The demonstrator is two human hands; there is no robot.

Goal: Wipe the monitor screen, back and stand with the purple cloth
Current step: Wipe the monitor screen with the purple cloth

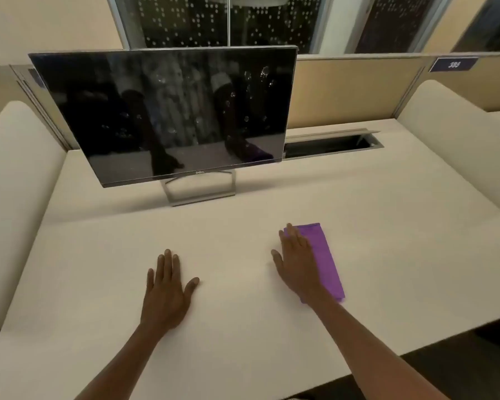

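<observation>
A black monitor (168, 111) stands at the back left of the white desk (243, 356) on a silver open-frame stand (199, 194). Its dark screen is off and shows smudges and reflections. Its back is hidden. A folded purple cloth (325, 258) lies flat on the desk in front of the monitor, to the right. My right hand (296, 262) rests flat on the cloth's left part with fingers straight. My left hand (168, 287) lies flat on the bare desk, fingers spread, well left of the cloth.
An open cable slot (329, 145) with a raised lid sits in the desk behind the monitor's right side. Beige partitions (358, 88) run along the back, with a blue number plate (453, 64). Padded side panels flank the desk left (15, 180) and right (456, 140).
</observation>
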